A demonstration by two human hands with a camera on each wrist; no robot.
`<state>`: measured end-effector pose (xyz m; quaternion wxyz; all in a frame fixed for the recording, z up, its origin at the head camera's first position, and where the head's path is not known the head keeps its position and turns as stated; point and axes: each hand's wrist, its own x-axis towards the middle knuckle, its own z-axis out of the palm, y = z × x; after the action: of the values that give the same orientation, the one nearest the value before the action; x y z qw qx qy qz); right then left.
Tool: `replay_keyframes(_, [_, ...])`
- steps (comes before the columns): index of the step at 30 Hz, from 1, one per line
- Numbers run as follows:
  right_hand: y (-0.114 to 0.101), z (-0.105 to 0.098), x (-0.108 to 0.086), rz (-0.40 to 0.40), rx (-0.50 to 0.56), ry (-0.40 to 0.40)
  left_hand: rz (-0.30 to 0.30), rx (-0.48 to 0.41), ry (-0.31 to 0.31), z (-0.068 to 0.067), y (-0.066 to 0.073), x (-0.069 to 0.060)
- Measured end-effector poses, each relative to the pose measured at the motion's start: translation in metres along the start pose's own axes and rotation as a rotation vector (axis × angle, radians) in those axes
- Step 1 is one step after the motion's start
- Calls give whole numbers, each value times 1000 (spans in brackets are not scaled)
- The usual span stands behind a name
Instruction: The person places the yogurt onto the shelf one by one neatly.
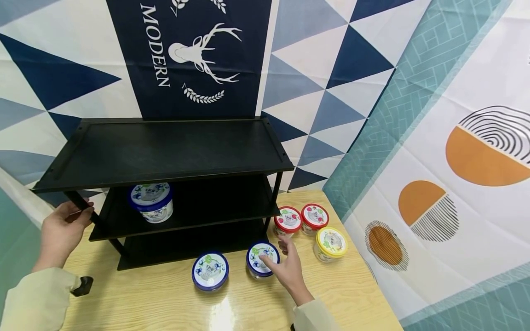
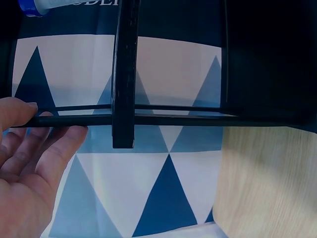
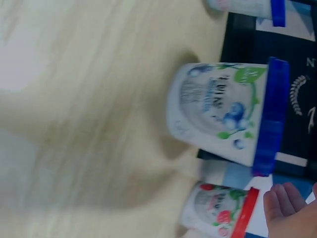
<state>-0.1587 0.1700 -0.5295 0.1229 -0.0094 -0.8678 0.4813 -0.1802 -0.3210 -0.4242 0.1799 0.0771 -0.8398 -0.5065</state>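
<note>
A black three-level shelf [image 1: 165, 147] stands against the backdrop. At its left side my left hand [image 1: 62, 230] holds the upright post, and in the left wrist view the thumb and fingers of the hand [image 2: 34, 163] lie around a thin black bar [image 2: 173, 120]. A blue-lidded tub [image 1: 151, 202] sits on the middle level. Two more blue-lidded tubs, one [image 1: 210, 271] and another [image 1: 262, 259], stand in front. Over the right one's edge reaches the thumb of my right hand [image 1: 287, 271], fingers spread; in the right wrist view the hand [image 3: 292, 213] is beside that tub [image 3: 223, 109].
To the right of the shelf, two red-lidded tubs, one [image 1: 288, 219] and another [image 1: 315, 216], and a yellow-lidded tub [image 1: 330, 243] stand on the wooden table [image 1: 145, 299]. Patterned cloth [image 1: 306, 69] hangs behind and at the right.
</note>
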Motion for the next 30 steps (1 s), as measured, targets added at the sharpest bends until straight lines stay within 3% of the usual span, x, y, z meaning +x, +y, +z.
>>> replay_keyframes(13, [33, 7, -11, 212, -21, -118, -17, 11, -4, 0, 2, 0])
replay_keyframes(22, [49, 16, -18, 237, 22, -170, -7, -21, -5, 0, 2, -1])
replay_keyframes(30, [58, 27, -22, 176, 19, -168, -12, 19, 0, 1, 2, -1])
